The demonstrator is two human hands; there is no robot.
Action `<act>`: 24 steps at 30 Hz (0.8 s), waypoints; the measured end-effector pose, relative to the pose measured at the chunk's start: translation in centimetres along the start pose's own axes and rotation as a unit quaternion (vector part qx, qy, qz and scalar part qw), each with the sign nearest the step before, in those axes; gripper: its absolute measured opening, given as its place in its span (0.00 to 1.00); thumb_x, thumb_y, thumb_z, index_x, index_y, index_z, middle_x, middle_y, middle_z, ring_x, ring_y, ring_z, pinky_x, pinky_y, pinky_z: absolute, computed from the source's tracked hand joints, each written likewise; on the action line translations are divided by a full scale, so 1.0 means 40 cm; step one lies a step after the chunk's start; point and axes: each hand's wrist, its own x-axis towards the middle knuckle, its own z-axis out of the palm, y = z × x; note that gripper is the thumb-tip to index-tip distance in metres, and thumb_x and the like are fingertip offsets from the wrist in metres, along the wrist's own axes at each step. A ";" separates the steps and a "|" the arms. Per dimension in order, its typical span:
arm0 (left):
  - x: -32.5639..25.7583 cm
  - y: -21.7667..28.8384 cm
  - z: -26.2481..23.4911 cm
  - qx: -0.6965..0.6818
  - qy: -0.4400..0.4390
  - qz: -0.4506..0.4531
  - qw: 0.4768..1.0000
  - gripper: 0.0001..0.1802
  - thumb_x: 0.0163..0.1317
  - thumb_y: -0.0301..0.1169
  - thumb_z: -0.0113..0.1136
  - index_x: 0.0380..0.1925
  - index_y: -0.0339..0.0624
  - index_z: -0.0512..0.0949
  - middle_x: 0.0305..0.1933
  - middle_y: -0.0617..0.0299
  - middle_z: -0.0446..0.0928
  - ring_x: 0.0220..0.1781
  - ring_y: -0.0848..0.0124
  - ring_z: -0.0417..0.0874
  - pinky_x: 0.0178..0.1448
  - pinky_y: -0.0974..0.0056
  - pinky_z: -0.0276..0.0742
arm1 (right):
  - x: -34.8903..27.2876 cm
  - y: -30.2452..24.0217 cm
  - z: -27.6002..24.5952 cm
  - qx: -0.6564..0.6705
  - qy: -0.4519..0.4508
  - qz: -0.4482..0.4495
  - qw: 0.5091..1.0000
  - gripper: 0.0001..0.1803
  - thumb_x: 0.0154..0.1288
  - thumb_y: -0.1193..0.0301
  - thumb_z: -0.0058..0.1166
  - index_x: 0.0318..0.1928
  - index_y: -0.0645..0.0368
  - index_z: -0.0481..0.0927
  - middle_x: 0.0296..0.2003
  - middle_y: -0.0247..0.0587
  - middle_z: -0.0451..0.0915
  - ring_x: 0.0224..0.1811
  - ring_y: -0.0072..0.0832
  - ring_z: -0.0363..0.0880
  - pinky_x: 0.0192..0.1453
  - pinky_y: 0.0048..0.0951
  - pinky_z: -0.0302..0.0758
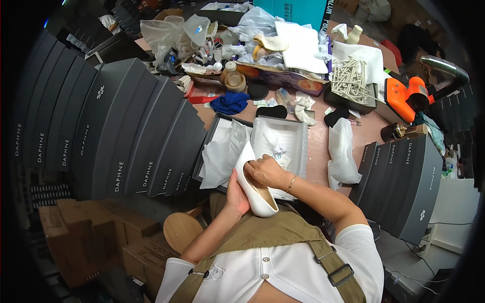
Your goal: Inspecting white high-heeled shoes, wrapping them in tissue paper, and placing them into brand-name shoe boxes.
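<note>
A person sits at a messy desk (323, 146) and holds a white high-heeled shoe (255, 184) near the middle of the frame, a little below centre. The left hand (236, 194) is wrapped around the shoe from underneath, gripping its side so it stays steady. The right hand (265, 170) rests on top with its fingers curled at the shoe's opening, as if tucking something inside; what is under those fingers is hidden. The shoe's pointed toe aims up toward the open box, and its wide opening faces the person, so they can look in.

Just above the hands lies an open grey shoe box (222, 126) with white tissue paper (225, 154) spread out in it. Its lid (280, 141) lies beside it, to the right, with some more white wrapping inside. They sit close, so the shoe has only a short way to go.

On the left side of the frame stands a long row of closed dark shoe boxes (131, 131), leaning against each other like books. More dark boxes (404, 177) are stacked on the right. A crumpled white bag (342, 151) lies between the lid and those boxes.

At the upper right sits an orange tool (404, 96), well away from the hands. A blue cloth (230, 103) lies above the open box.
</note>
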 end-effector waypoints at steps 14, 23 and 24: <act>0.001 -0.007 -0.041 -0.017 0.038 0.002 0.999 0.36 0.68 0.59 0.39 0.64 0.42 0.63 0.62 0.53 0.69 0.64 0.57 0.70 0.68 0.52 0.65 | -0.142 -0.025 -0.058 0.071 0.046 0.180 0.980 0.10 0.56 0.68 0.56 0.37 0.60 0.76 0.27 0.44 0.78 0.28 0.42 0.79 0.38 0.40 0.75; 0.010 -0.047 -0.031 0.039 -0.011 0.006 0.999 0.37 0.69 0.59 0.40 0.66 0.43 0.58 0.68 0.56 0.62 0.69 0.62 0.64 0.71 0.55 0.61 | -0.058 -0.073 0.004 0.278 -0.025 0.157 0.947 0.29 0.73 0.51 0.33 0.56 0.65 0.66 0.54 0.56 0.67 0.61 0.51 0.62 0.71 0.61 0.45; 0.032 -0.086 -0.066 0.048 0.012 0.030 0.998 0.38 0.68 0.60 0.38 0.67 0.44 0.55 0.69 0.56 0.60 0.70 0.62 0.63 0.71 0.56 0.61 | -0.030 -0.068 0.028 0.307 -0.045 0.177 0.934 0.28 0.73 0.50 0.31 0.54 0.65 0.67 0.51 0.56 0.68 0.60 0.51 0.63 0.70 0.61 0.47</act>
